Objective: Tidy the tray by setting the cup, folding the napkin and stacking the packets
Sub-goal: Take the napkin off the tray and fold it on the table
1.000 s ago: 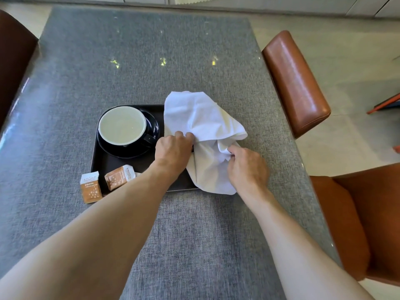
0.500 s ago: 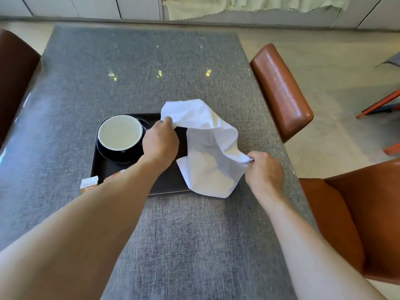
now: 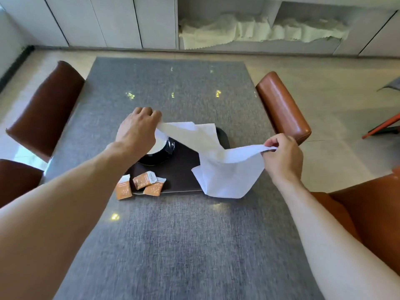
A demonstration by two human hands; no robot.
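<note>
Head view: both hands hold the white napkin [image 3: 223,167] stretched in the air above the tray [image 3: 184,167]. The left hand [image 3: 138,128] pinches one corner over the cup [image 3: 159,146]; the right hand [image 3: 281,156] pinches the opposite corner. Three packets [image 3: 140,185] lie loose at the tray's near-left corner on the desk [image 3: 173,245].

The cup [image 3: 161,146] is largely hidden by the left hand [image 3: 138,128] and napkin [image 3: 225,169]; the tray's [image 3: 179,169] right side is covered by the napkin.
</note>
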